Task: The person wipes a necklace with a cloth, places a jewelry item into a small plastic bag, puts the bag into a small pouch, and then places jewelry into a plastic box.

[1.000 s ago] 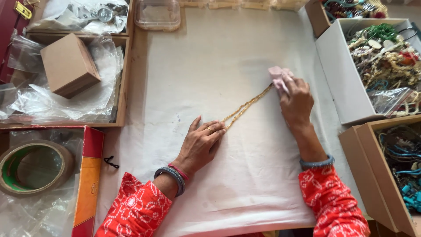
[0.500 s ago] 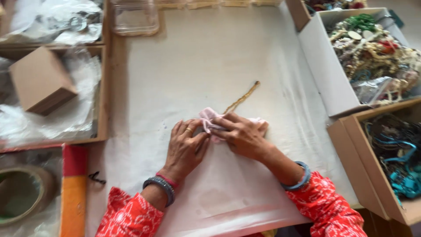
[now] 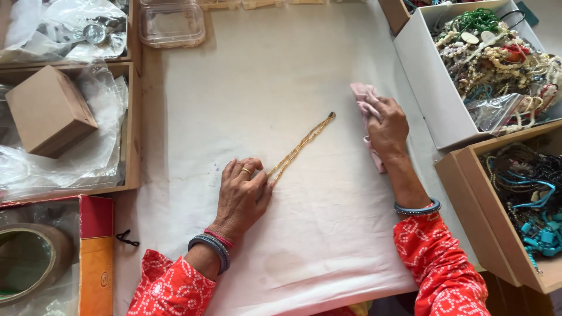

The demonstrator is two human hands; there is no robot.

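— Your right hand is swinging back out to the right, away from the left hand it was meeting half a second ago, and it is carrying the pink cloth along.

— So the gold chain is lying bare again?

— Yes, you are leaving it stretched diagonally on the white paper, its lower end under your left hand. Those fingers are lying flat and slightly spread, pinning the chain. Your right fingers are curling down on the cloth, pressing it near the white box of beads.

— Meaning?

— You are looking mid-stroke, between wipes along the chain.
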